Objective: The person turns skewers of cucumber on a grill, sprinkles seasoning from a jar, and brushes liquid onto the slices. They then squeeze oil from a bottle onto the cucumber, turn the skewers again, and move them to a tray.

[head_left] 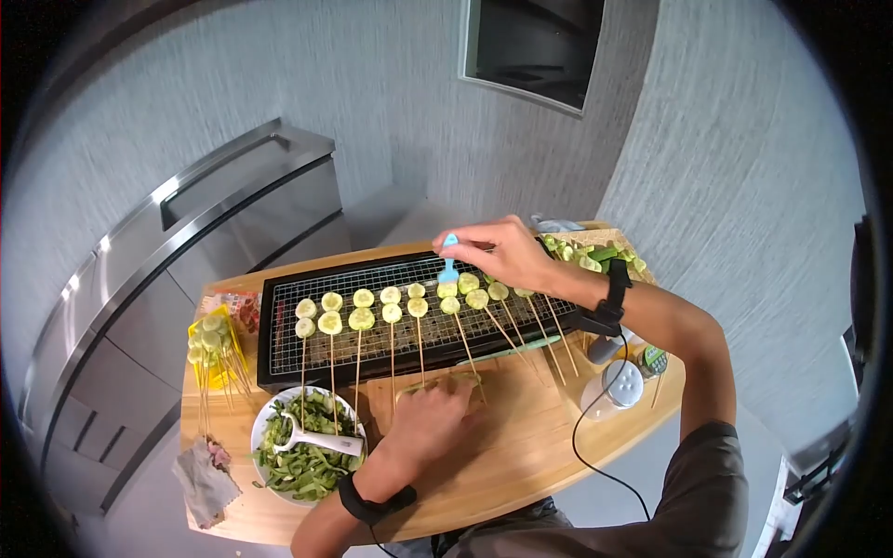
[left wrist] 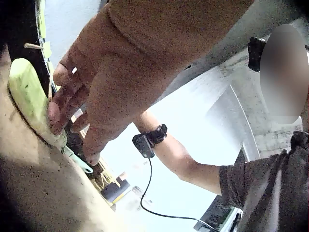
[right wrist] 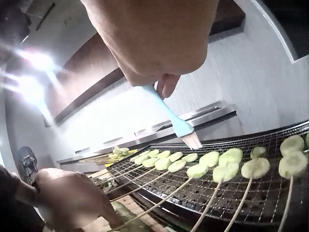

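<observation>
"Since I can't see the table, where are the hands?"

"The person's right hand (head_left: 502, 249) pinches a light-blue basting brush (right wrist: 179, 124) over a black grill (head_left: 279, 379). Its pale bristles (right wrist: 192, 140) hang at the row of cucumber slices (head_left: 361, 319); I can't tell whether they touch. The left hand (head_left: 430, 430) is loosely bent, gripping nothing I can make out, its fingertips by a long green cucumber piece (left wrist: 29, 89) in front of the grill."

"What might go wrong?"

"A hard stroke could spin or drag the slices, I'd say, because one thin bamboo skewer (head_left: 358, 367) carries each pair. Bare stick ends jut past the grill's front edge, so a forearm could knock them. The wrist cable (head_left: 574, 435), drooping beside a shaker jar (head_left: 614, 389), could snag."

"And the textures?"

"Round, moist-looking slices, pale and seedy, on a square-patterned metal mesh (head_left: 400, 272). Near the left arm, a round white bowl (head_left: 258, 430) holds limp ribbons of green peel (head_left: 302, 476) under a white peeler (head_left: 326, 441). The tabletop (head_left: 502, 456) is honey-coloured wood."
</observation>
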Tool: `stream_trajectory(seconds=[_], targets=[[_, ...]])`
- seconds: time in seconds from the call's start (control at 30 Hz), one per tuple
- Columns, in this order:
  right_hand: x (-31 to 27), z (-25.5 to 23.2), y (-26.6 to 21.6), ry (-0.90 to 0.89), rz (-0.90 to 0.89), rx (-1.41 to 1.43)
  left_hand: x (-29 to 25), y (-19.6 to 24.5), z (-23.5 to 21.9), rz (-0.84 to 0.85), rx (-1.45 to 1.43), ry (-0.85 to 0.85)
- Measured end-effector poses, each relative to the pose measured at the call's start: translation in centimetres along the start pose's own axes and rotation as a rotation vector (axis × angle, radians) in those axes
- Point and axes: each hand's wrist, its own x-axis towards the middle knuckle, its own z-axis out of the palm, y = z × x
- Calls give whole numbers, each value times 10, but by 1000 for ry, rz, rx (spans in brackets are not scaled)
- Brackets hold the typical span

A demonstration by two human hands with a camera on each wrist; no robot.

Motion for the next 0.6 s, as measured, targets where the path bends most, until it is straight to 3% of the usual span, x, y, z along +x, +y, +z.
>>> stream_trajectory(seconds=[0.03,0.13,0.23,0.37,0.47,0.57,0.6], targets=[[-3,2,1,2,1,2,1,2,1,3,-28,5],[-7,7,8,21,258,454,6,9,-6,-24,-28,-20],[-6,10,24,-29,360,474,9,11,-7,-56,-53,-10],[6,17,47,30,370,420,13,10,-1,20,-132,96],[19,19,56,189,300,477,14,15,-9,29,-156,91],[28,10,56,197,392,497,15,11,0,20,-112,110],[31,11,61,201,320,472,15,11,0,16,-115,110]])
